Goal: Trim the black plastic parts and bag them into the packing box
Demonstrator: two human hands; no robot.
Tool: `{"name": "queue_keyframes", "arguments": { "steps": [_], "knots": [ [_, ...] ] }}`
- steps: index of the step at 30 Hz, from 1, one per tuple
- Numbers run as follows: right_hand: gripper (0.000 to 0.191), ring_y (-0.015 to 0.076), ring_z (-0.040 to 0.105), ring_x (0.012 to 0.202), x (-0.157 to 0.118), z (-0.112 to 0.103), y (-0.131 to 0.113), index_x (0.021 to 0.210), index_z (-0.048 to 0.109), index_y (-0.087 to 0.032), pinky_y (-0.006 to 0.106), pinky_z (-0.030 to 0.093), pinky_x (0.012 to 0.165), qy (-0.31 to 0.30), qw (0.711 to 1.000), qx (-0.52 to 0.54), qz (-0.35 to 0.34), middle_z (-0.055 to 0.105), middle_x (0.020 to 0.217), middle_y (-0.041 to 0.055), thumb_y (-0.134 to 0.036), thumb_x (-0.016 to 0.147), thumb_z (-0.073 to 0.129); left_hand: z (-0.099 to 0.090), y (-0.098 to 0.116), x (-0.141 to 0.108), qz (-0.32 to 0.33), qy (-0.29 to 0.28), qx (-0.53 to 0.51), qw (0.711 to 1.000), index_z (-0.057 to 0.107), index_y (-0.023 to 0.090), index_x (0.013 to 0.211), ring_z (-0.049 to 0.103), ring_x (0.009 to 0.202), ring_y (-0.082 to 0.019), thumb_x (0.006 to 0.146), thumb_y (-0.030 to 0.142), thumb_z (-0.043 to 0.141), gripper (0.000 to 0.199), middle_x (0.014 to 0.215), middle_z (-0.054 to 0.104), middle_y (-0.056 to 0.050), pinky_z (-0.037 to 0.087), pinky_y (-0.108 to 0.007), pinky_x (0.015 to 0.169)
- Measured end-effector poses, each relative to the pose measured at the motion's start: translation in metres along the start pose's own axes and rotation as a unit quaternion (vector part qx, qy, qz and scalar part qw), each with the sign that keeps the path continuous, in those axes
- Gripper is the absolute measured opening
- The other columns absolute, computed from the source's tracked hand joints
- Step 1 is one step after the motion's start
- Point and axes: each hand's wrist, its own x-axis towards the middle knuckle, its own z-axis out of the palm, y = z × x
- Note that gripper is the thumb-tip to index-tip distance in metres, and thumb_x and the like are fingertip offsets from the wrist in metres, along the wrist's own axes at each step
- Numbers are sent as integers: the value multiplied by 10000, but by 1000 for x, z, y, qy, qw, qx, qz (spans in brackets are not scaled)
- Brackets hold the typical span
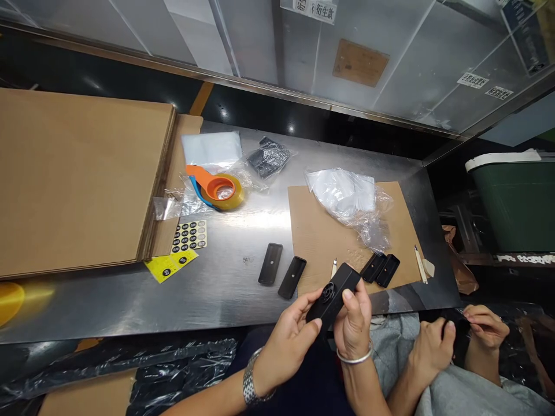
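A black rectangular plastic case [339, 289] with a round raised part on its face is held tilted over the table's front edge. My left hand [291, 341], a watch at its wrist, grips the lower left end between thumb and fingers. Around the upper right side closes my right hand [354, 318], with a silver bangle on that wrist. Just left of the case, a dark shallow plastic tray-like part [292, 277] and a similar part [270, 264] lie on the metal table. Two more black shallow parts [387, 270] rest on cardboard to the right.
Cardboard sheets [82, 179] are stacked at left, beside a tape dispenser [217, 188] and sticker sheets [189, 237]. Plastic bags [347, 193] and a craft knife [420, 263] lie on a cardboard mat [312, 231]. At right, a co-worker's hands [433, 346] are close by.
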Motion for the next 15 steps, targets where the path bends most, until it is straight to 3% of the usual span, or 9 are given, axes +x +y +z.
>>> {"name": "queue_keyframes", "arguments": {
  "steps": [7, 11, 15],
  "knots": [
    [411, 130, 511, 743, 2, -1, 2, 1062, 514, -205, 267, 431, 698, 9, 1000, -7, -4, 559, 870, 18, -284, 671, 613, 1, -1, 0, -24, 17, -12, 1000, 518, 181, 1128, 443, 1163, -228, 755, 273, 561, 386, 1218, 539, -80, 298, -364, 1018],
    [281, 112, 502, 669, 3, 0, 0, 968, 541, -202, 226, 416, 601, -3, 1000, -5, 11, 555, 797, 3, -294, 705, 579, 0, 0, -2, -30, 27, -25, 999, 548, 183, 1115, 440, 1165, -229, 763, 298, 550, 371, 1215, 545, -72, 283, -367, 1028],
    [272, 103, 494, 624, 4, 3, -3, 938, 533, -186, 212, 407, 547, 1, 1000, -17, 14, 555, 788, 9, -312, 701, 580, -1, 1, -3, -31, 22, -37, 999, 569, 191, 1096, 444, 1160, -233, 750, 282, 557, 358, 1209, 551, -65, 276, -373, 1029]
  ]
}}
